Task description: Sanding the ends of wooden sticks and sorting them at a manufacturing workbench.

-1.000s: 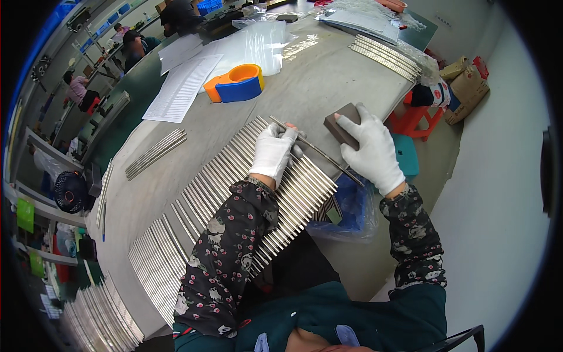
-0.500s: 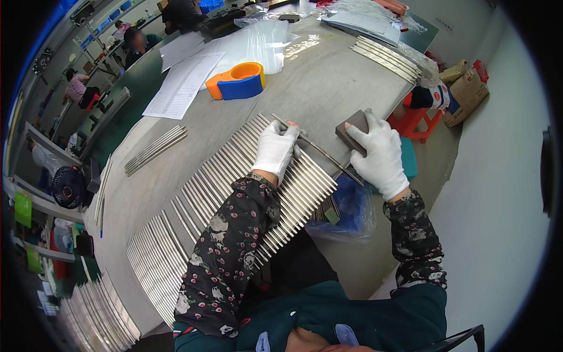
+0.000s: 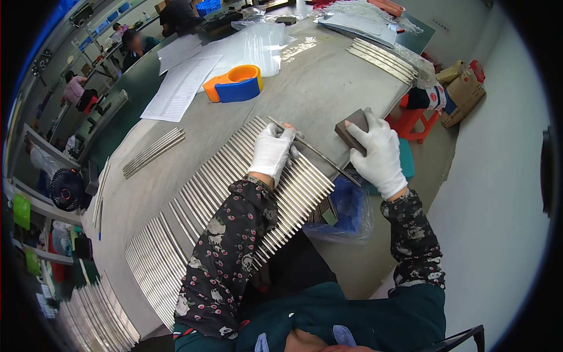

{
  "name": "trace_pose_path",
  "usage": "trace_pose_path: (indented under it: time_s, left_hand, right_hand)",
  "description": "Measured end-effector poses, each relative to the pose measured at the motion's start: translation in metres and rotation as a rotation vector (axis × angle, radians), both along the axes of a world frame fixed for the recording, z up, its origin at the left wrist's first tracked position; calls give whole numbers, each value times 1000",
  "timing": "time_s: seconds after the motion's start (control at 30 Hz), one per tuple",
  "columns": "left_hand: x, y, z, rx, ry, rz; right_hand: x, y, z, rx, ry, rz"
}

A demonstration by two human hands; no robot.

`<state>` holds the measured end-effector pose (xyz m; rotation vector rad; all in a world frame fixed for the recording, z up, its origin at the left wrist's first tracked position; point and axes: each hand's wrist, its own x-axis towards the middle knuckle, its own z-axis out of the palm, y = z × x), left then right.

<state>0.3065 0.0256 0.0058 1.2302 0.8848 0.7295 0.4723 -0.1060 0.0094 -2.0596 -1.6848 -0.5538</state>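
My left hand [image 3: 273,149], in a white glove with bare fingertips, is closed on one thin metal rod [image 3: 324,157]. That rod slants toward the right past the table's edge. Beneath my left hand and forearm lies a long row of shiny metal rods [image 3: 220,173], side by side on the grey table [image 3: 305,88]. My right hand [image 3: 380,154], gloved the same way, grips a dark grey-brown block [image 3: 352,131] by its right side, just right of the rod. The rod's far end shows above my left fingers; the palm side of that hand is hidden.
A blue bin lined with clear plastic [image 3: 352,214] stands below the table's right edge. An orange and blue tape ring [image 3: 240,85], printed sheets [image 3: 179,91] and clear bags [image 3: 258,44] lie farther back. Small rod bundles [image 3: 153,152] rest left and far right [image 3: 384,61]. A red stool [image 3: 417,123] stands right.
The view has shifted slightly. The rod in my left hand has turned or slid a little; both hands keep their grips.
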Motion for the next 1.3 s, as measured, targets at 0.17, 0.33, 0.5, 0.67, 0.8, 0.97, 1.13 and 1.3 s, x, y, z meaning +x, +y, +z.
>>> trace_pose_path:
  time_s: [0.17, 0.33, 0.5, 0.67, 0.8, 0.97, 1.13, 1.3]
  left_hand:
    - [-1, 4, -4, 13, 34, 12]
    - [2, 2, -5, 22, 57, 14]
    - [3, 1, -4, 30, 44, 78]
    - [4, 1, -6, 62, 97, 62]
    - [10, 0, -6, 29, 69, 81]
    - [1, 1, -2, 39, 87, 67]
    - [6, 2, -3, 38, 64, 74]
    - [13, 1, 2, 44, 114, 140]
  right_hand:
    - [-6, -5, -4, 36, 44, 93]
    - [-25, -12, 2, 81, 203, 343]
    - [-2, 3, 6, -65, -61, -3]
    - [-32, 0, 6, -4, 93, 486]
    - [-3, 7, 8, -1, -10, 45]
    - [-12, 7, 7, -61, 40, 276]
    - [-31, -1, 11, -59, 180, 566]
    - [13, 3, -4, 47, 7, 42]
